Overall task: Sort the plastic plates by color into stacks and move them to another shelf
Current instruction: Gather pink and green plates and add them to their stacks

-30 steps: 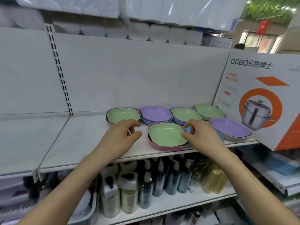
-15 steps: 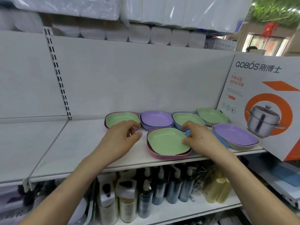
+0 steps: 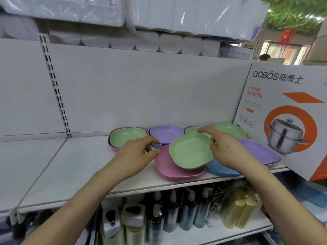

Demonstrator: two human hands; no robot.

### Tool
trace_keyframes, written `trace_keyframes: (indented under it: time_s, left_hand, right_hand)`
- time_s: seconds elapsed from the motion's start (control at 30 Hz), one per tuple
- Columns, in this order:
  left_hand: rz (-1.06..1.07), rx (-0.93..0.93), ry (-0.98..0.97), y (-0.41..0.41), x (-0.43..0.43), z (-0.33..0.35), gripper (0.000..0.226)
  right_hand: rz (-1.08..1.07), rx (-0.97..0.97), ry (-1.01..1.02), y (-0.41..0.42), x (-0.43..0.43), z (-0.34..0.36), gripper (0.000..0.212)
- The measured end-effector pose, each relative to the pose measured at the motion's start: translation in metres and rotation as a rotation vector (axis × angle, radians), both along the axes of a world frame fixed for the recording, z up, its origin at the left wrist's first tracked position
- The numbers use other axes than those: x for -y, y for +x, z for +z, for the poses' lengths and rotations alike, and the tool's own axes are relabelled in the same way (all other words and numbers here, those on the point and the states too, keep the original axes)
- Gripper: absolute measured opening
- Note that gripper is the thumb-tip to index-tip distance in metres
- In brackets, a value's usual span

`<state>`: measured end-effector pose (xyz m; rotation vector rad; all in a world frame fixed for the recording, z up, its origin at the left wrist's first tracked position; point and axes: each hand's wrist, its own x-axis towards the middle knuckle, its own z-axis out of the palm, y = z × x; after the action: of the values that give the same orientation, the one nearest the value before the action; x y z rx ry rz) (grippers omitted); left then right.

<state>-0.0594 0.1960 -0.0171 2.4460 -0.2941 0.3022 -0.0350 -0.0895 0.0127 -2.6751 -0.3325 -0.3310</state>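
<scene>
Green plastic, a rounded-square green plate point(image 3: 190, 152), sits in the right grip point(image 3: 228, 151). That bare hand pinches the plate's right rim, with the thumb on the inner edge and the other fingers curled under and behind. Its forefinger reaches out over the far rim. The left grip point(image 3: 134, 154) hovers just left of the plate with its fingers loosely curled and holds nothing. Whether its thumb touches the pink plate point(image 3: 169, 168) I cannot tell.

The green plate is tilted, hollow side up. It is held above the pink plate and covers that plate's right half. It is nearly as wide as it is long, so no long axis shows, and one rounded corner points at the shelf front.

A blue plate point(image 3: 219, 169) lies under the right wrist, just beside the pink one. Behind them, along the back panel, stand a green plate nested in pink point(image 3: 126, 138), a purple stack point(image 3: 166, 134), a green one in blue point(image 3: 192, 130) and another green plate point(image 3: 228, 129). At the right lies a purple plate point(image 3: 256, 151).

All rest on a white shop shelf point(image 3: 70, 165). A steamer-pot carton point(image 3: 283, 112) stands at its right end, wrapped tissue rolls point(image 3: 159, 43) are stacked above, and pump bottles point(image 3: 168, 214) fill the shelf below.
</scene>
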Motion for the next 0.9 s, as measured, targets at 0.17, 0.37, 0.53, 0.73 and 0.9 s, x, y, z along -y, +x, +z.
trace_keyframes:
  time_s: [0.17, 0.37, 0.53, 0.73, 0.9]
  left_hand:
    - [-0.032, -0.115, 0.109, 0.0, 0.009, -0.002, 0.034]
    - [-0.038, -0.209, 0.211, 0.001, 0.024, -0.004, 0.048]
    - [-0.004, -0.277, 0.257, 0.001, 0.033, -0.003, 0.082]
    - [0.007, -0.315, 0.173, -0.006, 0.036, -0.001, 0.063]
    - [0.015, -0.243, 0.1, -0.01, 0.035, -0.009, 0.07]
  right_hand:
    - [-0.034, 0.019, 0.053, 0.002, 0.01, -0.004, 0.048]
    - [-0.018, 0.013, 0.22, -0.005, 0.015, -0.004, 0.057]
    - [-0.016, 0.003, 0.282, -0.01, 0.018, -0.003, 0.068]
    - [-0.018, 0.003, 0.305, -0.013, 0.02, -0.006, 0.07]
    - [-0.031, 0.044, 0.378, -0.014, 0.022, -0.009, 0.068]
